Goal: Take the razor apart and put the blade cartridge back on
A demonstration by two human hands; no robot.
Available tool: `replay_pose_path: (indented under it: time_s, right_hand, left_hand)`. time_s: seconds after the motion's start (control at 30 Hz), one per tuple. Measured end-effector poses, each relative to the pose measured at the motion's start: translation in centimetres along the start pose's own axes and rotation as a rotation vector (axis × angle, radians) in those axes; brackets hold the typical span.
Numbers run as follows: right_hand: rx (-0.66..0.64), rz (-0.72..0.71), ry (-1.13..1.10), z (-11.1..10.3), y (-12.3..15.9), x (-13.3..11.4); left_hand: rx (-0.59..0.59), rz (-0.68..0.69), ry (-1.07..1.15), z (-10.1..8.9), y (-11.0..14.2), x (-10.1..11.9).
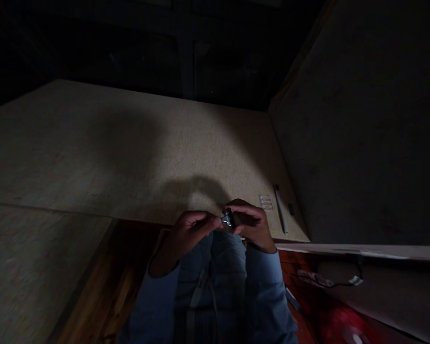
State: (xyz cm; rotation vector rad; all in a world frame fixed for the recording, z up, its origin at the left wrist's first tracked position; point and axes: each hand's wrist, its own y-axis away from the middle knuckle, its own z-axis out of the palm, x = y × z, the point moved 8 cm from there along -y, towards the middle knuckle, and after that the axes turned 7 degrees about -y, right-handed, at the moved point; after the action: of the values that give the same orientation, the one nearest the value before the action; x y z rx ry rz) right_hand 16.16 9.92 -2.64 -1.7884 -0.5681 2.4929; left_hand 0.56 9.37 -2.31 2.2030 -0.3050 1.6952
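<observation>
Just over the table's front edge, I hold a small black-and-silver clip (228, 218) between my two hands; it looks like a binder clip, but the dim light hides its detail. Thumb and fingers of my left hand (197, 230) pinch its silver end. My right hand (252, 223) grips the black part from the other side, with its fingers curved round it. To the right of that hand lie a small rack-like wire or clear piece (265, 202), a slim white pen-like stick (281, 210) with a dark end, and a small black piece (291, 209).
The pale table (200, 138) stretches ahead and to the left, in shadow. A tall dark panel (361, 134) stands along its right side. Below it on the right are a cable (331, 285) with a white tag and a red thing (344, 320).
</observation>
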Motion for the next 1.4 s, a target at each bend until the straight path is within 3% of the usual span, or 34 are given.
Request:
replay_pose_path:
  time_s: [0.43,0.97,1.27,1.4]
  right_hand:
    - [-0.048,-0.013,0.090,0.1,-0.1,-0.3]
    - [0.014,-0.081,0.136,0.2,-0.1,-0.7]
    - [0.018,-0.083,0.109,0.0,0.0,-0.7]
    - [0.037,-0.054,0.140,-0.3,0.2,-0.2]
  left_hand:
    - [0.001,0.020,-0.064,-0.2,-0.1,0.2]
    - [0.053,0.028,-0.144,-0.4,-0.1,0.3]
    - [-0.040,0.048,0.030,0.7,-0.7,-0.4]
    - [-0.023,0.014,0.068,0.8,-0.8,-0.8]
